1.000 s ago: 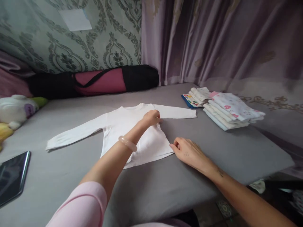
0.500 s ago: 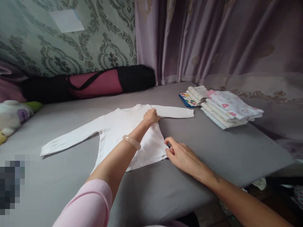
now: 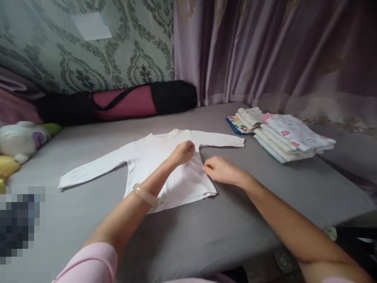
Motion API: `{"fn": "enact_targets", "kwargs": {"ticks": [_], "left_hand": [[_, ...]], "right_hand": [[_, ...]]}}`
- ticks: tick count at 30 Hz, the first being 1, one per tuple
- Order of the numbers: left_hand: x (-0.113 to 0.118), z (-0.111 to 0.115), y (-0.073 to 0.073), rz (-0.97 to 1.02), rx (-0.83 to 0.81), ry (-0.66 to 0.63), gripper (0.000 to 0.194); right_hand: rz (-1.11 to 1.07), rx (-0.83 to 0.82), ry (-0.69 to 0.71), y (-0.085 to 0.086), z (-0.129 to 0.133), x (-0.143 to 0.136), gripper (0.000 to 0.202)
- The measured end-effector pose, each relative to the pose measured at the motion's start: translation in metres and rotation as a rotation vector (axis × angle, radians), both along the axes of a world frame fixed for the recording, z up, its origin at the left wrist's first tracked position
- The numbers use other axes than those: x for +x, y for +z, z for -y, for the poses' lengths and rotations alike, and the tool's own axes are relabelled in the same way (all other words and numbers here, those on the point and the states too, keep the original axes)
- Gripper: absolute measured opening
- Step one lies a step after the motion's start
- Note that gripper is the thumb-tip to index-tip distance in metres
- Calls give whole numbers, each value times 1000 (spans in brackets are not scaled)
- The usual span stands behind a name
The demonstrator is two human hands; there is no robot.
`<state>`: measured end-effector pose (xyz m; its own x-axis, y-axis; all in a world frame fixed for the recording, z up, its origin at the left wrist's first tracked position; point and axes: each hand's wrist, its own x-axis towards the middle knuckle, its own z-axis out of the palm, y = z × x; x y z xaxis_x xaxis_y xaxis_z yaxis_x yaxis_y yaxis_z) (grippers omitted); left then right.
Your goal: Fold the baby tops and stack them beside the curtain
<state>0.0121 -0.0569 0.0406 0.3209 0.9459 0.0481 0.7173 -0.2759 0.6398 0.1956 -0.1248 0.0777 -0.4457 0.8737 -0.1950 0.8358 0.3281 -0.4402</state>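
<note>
A small white long-sleeved shirt (image 3: 179, 184) lies spread on the grey bed surface, its sleeves stretched to both sides and its hem toward me. My left hand (image 3: 184, 152), with a pale bangle (image 3: 146, 194) on the wrist, is closed over the shirt's upper right part, below the neckline. Nothing shows in its curled fingers. At the shirt's right side edge is my right hand (image 3: 222, 169), fingers pressed together. Whether cloth is between its fingertips is hidden. The lower right corner of the hem lies free.
Folded clothes (image 3: 290, 137) form a stack at the right, beside a smaller folded pile (image 3: 246, 120). A black and maroon long bag (image 3: 126, 102) lies along the wall. Plush toys (image 3: 20, 137) sit at the left. The bed's edge (image 3: 265, 245) runs along the near right.
My right hand has left the hem corner and moved up along the shirt's side edge. My left hand has shifted slightly toward me and seems lifted off the cloth. The shirt keeps its shape.
</note>
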Motion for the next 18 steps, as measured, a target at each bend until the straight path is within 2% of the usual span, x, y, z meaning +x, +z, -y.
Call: {"fn": "enact_targets", "kwargs": {"ticks": [2,4,8,12,18], "left_hand": [[-17,19,-6,-63,119,-83,23],[-31,40,-14,-141,218,-151,27],[-58,85,-29,-292,266,-101,47],[-89,123,-31,-424,166,-32,67],[-134,158,-13,-457,73,-108,68]], "right_hand": [[-80,192,-10,-6,-19,-21,28],[-117,291,30,-19,-33,-43,33],[-31,339,155,-52,-43,-70,49],[50,337,217,-67,-37,-62,60],[83,336,410,-59,-16,-36,61]]}}
